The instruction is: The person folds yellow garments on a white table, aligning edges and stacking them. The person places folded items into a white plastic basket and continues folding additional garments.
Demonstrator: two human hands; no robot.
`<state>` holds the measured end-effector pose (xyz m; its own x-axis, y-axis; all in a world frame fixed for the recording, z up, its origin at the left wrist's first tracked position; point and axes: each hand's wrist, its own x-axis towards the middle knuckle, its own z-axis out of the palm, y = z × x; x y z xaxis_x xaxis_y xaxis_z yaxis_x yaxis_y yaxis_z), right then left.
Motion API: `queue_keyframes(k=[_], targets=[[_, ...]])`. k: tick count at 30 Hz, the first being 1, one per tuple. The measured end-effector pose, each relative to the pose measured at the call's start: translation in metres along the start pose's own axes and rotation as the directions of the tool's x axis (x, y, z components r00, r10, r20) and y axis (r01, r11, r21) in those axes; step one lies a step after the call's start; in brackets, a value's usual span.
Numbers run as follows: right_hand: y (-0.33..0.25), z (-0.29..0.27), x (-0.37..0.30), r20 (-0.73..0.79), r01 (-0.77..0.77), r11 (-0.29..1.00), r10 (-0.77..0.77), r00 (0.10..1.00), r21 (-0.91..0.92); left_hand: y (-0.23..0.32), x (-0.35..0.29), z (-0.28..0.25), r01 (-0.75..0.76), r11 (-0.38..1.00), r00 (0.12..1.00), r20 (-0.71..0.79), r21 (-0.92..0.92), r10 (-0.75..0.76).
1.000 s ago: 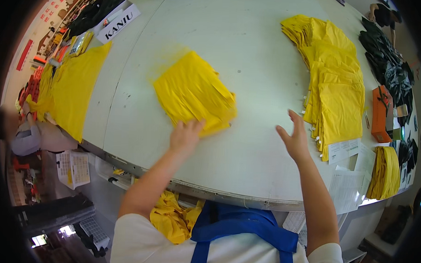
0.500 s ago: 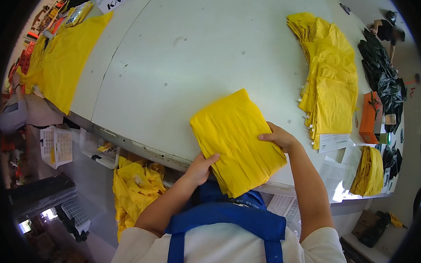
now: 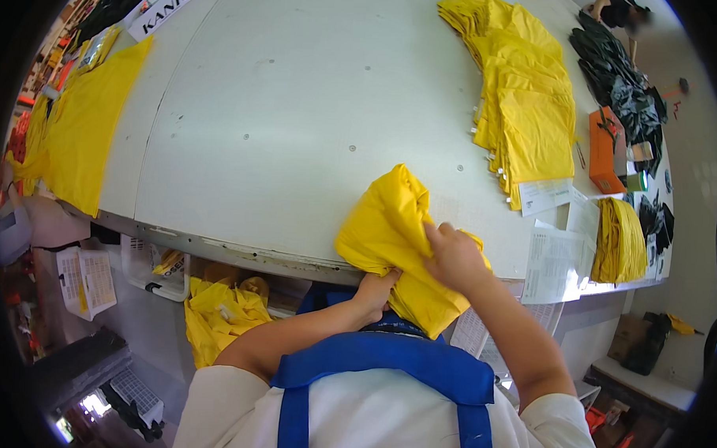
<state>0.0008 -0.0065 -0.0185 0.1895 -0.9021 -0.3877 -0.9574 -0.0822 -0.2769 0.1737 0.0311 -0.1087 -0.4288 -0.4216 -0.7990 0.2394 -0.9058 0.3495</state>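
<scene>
A folded yellow cloth (image 3: 381, 223), possibly a garment, is bunched in both of my hands over the table's near edge. Its upper end is curled and rumpled, and its lower end hangs towards my blue apron (image 3: 377, 359). My left hand (image 3: 378, 293) grips the cloth from the lower left, with the fingertips hidden behind or in a fold. From the right, my right hand (image 3: 456, 257) presses and pinches the cloth near its middle, the fingers bent and pointing left.
Several folded yellow pieces (image 3: 532, 111) lie overlapped on the white table (image 3: 260, 94), papers (image 3: 559, 251) beside them. Farther right are a yellow stack (image 3: 618, 241), an orange box (image 3: 606, 154) and dark fabric (image 3: 616, 75). Yellow cloth (image 3: 89, 128) lies far left, near another person's arm. More yellow fabric (image 3: 221, 310) hangs below.
The flat folded cloth is now curled and bunched between my hands. My right hand has moved in from its right edge towards the middle. The view has shifted, so the table contents appear further left.
</scene>
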Motion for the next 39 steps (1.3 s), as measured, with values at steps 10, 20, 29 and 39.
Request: queue_keyframes(k=[10, 20, 29, 39], targets=[[-0.005, 0.046, -0.073, -0.158, -0.251, 0.967, 0.253, 0.955, 0.031, 0.018, -0.022, 0.051, -0.069, 0.947, 0.976, 0.218, 0.314, -0.001], [0.142, 0.043, -0.146, -0.212, -0.038, 0.318, 0.711, 0.670, 0.947, 0.053, 0.083, 0.152, -0.195, 0.750, 0.935, 0.350, 0.632, -0.051], [0.201, 0.031, -0.160, -0.195, 0.140, 0.138, 0.780, 0.595, 0.980, 0.030, 0.071, 0.202, -0.347, 0.609, 0.659, 0.647, 0.713, -0.382], [0.154, 0.018, -0.140, -0.204, -0.074, 0.361, 0.672, 0.712, 0.930, 0.014, 0.003, 0.224, -0.591, 0.121, 0.731, 0.593, 0.797, -0.338]])
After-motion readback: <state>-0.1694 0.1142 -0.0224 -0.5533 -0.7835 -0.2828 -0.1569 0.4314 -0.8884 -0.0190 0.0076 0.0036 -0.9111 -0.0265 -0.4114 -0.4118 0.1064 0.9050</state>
